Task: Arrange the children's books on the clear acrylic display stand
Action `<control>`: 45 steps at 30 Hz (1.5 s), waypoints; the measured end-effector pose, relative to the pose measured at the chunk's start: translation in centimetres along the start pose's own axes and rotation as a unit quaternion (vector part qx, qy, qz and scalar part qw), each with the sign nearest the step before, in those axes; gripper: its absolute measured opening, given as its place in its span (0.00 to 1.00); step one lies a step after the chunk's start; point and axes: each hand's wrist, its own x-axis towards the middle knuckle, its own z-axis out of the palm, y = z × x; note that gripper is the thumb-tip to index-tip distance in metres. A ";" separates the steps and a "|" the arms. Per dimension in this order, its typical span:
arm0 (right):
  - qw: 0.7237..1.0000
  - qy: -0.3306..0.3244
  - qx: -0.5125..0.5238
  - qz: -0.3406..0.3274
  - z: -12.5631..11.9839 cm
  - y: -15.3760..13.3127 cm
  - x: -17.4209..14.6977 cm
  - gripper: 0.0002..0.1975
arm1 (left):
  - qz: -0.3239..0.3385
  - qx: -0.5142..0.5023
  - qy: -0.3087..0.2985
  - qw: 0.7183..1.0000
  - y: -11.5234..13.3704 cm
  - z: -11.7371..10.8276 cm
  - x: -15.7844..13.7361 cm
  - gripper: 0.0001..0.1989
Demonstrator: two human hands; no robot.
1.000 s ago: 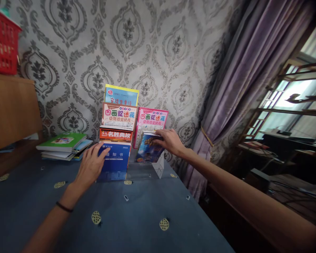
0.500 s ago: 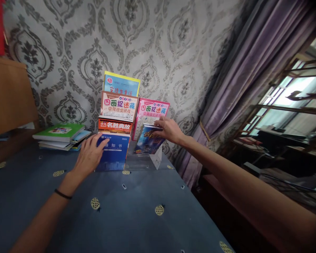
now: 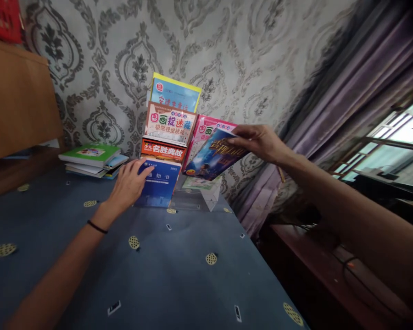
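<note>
At the upper right corner of a dark blue illustrated book (image 3: 217, 155), my right hand (image 3: 259, 140) pinches it closed. The book is tilted and raised above the clear display stand (image 3: 211, 199), partly covering a pink picture book (image 3: 201, 137). My left hand (image 3: 129, 183) is closed at the upper left edge of a blue booklet (image 3: 158, 185), its thumb across the cover and its other fingers at the side. Behind that booklet, stepped upward, stand a red-orange book (image 3: 163, 150), a brown-bordered picture book (image 3: 170, 123) and a light blue book with a yellow border (image 3: 175, 94).
A stack of books with a green one (image 3: 89, 155) on top lies to the left. Beside it are a brown wooden cabinet (image 3: 19, 101) and a red basket (image 3: 3, 18). Patterned wallpaper rises behind the blue tablecloth (image 3: 179, 284); a purple curtain (image 3: 330, 105) hangs right.
My right hand has lifted the dark blue book up and rightward off the stand, tilting it. My left hand stays at the blue booklet. The camera view has shifted.
</note>
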 end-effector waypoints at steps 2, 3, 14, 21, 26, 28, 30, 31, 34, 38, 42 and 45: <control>0.999 0.017 0.005 -0.027 -0.3 -1.9 -0.1 0.18 | -0.005 -0.008 -0.007 1.000 -0.1 -0.1 0.0 0.22; 0.999 0.028 -0.007 -0.045 -0.2 -2.8 -0.1 0.17 | -0.008 -0.013 -0.010 1.000 -0.1 -0.2 0.0 0.23; 0.981 0.065 -0.146 -0.112 -1.1 -5.7 0.8 0.11 | -0.010 -0.065 -0.018 0.998 -0.8 -0.4 -0.2 0.25; 0.991 0.057 -0.062 -0.101 1.6 -7.6 0.6 0.19 | -0.011 -0.055 -0.028 0.998 -0.9 -0.5 0.0 0.28; 0.988 0.027 -0.085 -0.123 8.0 -8.6 1.5 0.16 | -0.034 -0.084 -0.038 0.995 -1.1 -0.7 0.3 0.31; 0.987 0.020 -0.098 -0.122 10.2 -8.5 1.7 0.14 | -0.039 -0.095 -0.035 0.994 -1.2 -0.8 0.3 0.32; 0.986 0.008 -0.112 -0.126 12.0 -8.4 1.8 0.13 | -0.039 -0.108 -0.028 0.993 -1.4 -0.9 0.4 0.33; 0.985 0.001 -0.118 -0.129 12.7 -8.3 1.8 0.13 | -0.038 -0.114 -0.024 0.992 -1.5 -1.0 0.4 0.33; 0.981 -0.011 -0.130 -0.142 14.2 -8.6 1.9 0.14 | -0.031 -0.128 -0.027 0.991 -1.6 -1.3 0.6 0.33; 0.978 -0.014 -0.140 -0.154 14.6 -8.9 2.8 0.15 | -0.028 -0.134 -0.048 0.989 -1.6 -1.8 0.7 0.26; 0.973 -0.024 -0.136 -0.186 14.9 -9.0 3.4 0.16 | -0.031 -0.155 -0.046 0.986 -2.2 -1.6 0.7 0.24; 0.966 -0.034 -0.126 -0.224 15.5 -8.8 3.3 0.20 | -0.026 -0.199 -0.036 0.979 -2.8 -1.0 0.6 0.23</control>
